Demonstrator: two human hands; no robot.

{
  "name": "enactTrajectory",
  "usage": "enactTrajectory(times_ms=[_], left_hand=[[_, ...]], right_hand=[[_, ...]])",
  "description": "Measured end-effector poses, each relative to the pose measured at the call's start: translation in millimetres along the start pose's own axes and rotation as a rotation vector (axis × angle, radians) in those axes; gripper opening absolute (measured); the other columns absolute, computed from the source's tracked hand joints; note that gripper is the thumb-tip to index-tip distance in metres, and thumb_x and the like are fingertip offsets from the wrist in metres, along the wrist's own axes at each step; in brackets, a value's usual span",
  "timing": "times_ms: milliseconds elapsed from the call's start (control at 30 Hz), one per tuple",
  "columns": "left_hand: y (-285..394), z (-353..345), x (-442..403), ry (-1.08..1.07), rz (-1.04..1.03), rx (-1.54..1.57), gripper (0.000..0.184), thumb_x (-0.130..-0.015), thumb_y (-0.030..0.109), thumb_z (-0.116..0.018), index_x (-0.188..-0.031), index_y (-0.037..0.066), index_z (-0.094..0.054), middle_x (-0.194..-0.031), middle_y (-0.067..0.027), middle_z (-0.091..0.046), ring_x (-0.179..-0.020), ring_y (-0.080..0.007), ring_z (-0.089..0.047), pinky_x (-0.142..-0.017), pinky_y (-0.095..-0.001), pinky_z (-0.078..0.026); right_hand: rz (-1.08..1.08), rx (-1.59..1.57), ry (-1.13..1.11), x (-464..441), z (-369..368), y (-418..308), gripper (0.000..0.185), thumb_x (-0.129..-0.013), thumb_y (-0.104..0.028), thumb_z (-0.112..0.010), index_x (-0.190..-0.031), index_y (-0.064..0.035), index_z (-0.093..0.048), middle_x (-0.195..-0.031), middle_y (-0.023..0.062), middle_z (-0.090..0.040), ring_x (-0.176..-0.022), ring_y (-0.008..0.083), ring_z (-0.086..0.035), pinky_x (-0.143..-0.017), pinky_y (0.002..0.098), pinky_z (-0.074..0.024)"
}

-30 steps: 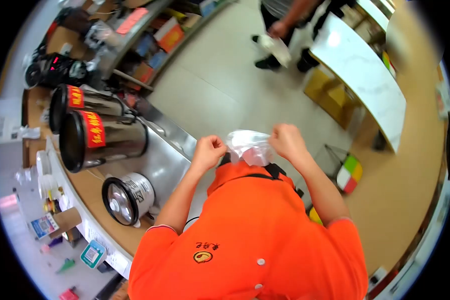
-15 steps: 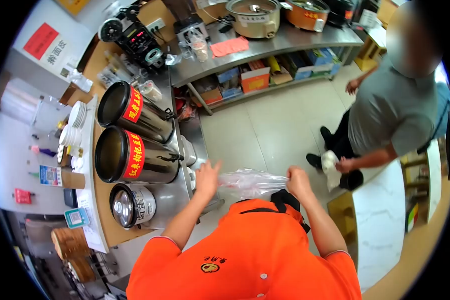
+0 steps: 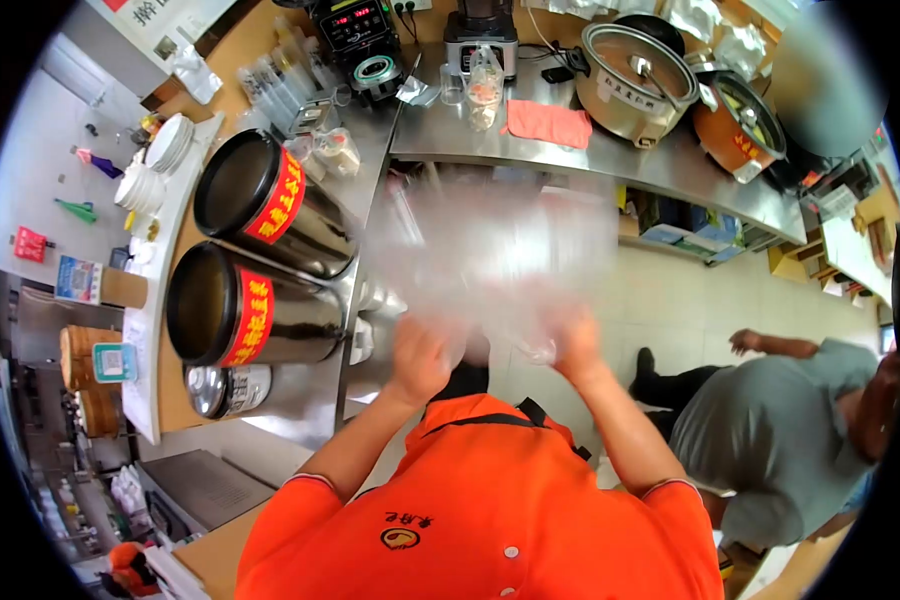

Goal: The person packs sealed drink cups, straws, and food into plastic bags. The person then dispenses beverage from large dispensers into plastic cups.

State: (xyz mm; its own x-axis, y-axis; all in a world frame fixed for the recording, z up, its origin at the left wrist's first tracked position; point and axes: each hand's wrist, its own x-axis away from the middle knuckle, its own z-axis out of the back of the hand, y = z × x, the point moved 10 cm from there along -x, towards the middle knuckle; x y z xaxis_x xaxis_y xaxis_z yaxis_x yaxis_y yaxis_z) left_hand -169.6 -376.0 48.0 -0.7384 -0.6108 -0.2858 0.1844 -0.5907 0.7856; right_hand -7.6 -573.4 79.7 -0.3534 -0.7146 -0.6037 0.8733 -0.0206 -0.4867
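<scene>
Clear bag [image 3: 495, 235], stretched narrow a half-second ago, billows beyond the grip, seemingly opened out; left hand [image 3: 422, 358] and right hand [image 3: 576, 348] clench its near edge.

The stainless-steel bench [image 3: 433, 132] forms a corner in front of me. Rear section, from left: black machine with red digits [image 3: 360, 40], blender [image 3: 481, 42], pink cloth [image 3: 548, 124] lying flat, beige cooker [image 3: 625, 100], orange-brown pot [image 3: 732, 140]. Left section: two metal drums [image 3: 300, 320] with red labels, side by side; small lidded pot [image 3: 250, 388] beside the nearer drum. Lower shelf [image 3: 667, 250], rear section: boxes [image 3: 685, 222]. White ledge [image 3: 153, 285]: two stacks of white plates [image 3: 170, 145]. Floor [image 3: 660, 295]: pale tile; I see a person in grey [image 3: 770, 440] standing on it.
</scene>
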Motion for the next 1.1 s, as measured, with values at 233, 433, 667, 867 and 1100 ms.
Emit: enactTrajectory(times_ms=[233,433,667,867,1100], left_hand=[[-163.9,-101.7,-33.4,-0.276,1.1,0.708,0.005,-0.094,0.011,-0.064,-0.097,0.008,-0.062,-0.073,0.0014,-0.052,-0.059,-0.0064,-0.05,-0.048,-0.0246,-0.04],[-158.6,-79.1,-193.0,-0.226,1.076,0.822,0.018,-0.095,0.027,-0.067,-0.085,0.013,-0.061,-0.067,0.0074,-0.044,-0.051,-0.0034,-0.039,-0.045,-0.0233,-0.028],[-173.0,-49.0,-310.1,0.177,1.055,0.832,0.027,-0.1,0.029,-0.065,-0.079,0.016,-0.056,-0.063,0.0107,-0.036,-0.048,-0.0017,-0.033,-0.043,-0.0237,-0.022],[-193.6,-43.3,-367.5,0.328,1.093,0.765,0.028,-0.101,0.028,-0.064,-0.078,0.016,-0.054,-0.058,0.0099,-0.033,-0.047,-0.0031,-0.032,-0.043,-0.0245,-0.022],[-221.2,-57.3,-449.7,0.306,1.063,0.9,0.037,-0.102,0.026,-0.062,-0.07,0.019,-0.044,-0.059,0.0107,-0.032,-0.048,-0.002,-0.029,-0.043,-0.0248,-0.02]], right_hand=[[-1.055,-0.229,-1.005,64.9,-146.7,187.7,0.021,-0.082,-0.011,-0.073,-0.101,-0.0028,-0.071,-0.09,0.0108,-0.073,-0.084,0.0199,-0.068,-0.078,0.0345,-0.0546],[-0.818,-0.078,-0.225,-245.4,-132.6,293.7,0.08,-0.075,-0.042,-0.086,-0.129,0.009,-0.056,-0.118,0.0246,-0.064,-0.108,0.0348,-0.064,-0.093,0.0414,-0.0514],[-0.686,0.177,-0.099,-396.6,-244.1,405.5,0.096,-0.068,-0.036,-0.091,-0.137,0.0053,-0.039,-0.126,0.0271,-0.053,-0.118,0.0455,-0.054,-0.098,0.0484,-0.0492],[-0.681,0.104,-0.208,-403.5,-291.3,450.0,0.091,-0.065,-0.023,-0.091,-0.136,0.0041,-0.04,-0.124,0.0265,-0.054,-0.118,0.0445,-0.055,-0.095,0.0476,-0.0497],[-0.696,-0.198,-0.036,-429.5,-177.0,417.1,0.084,-0.069,-0.007,-0.086,-0.138,-0.0006,-0.039,-0.114,0.0145,-0.059,-0.103,0.0272,-0.063,-0.086,0.0375,-0.0541]])
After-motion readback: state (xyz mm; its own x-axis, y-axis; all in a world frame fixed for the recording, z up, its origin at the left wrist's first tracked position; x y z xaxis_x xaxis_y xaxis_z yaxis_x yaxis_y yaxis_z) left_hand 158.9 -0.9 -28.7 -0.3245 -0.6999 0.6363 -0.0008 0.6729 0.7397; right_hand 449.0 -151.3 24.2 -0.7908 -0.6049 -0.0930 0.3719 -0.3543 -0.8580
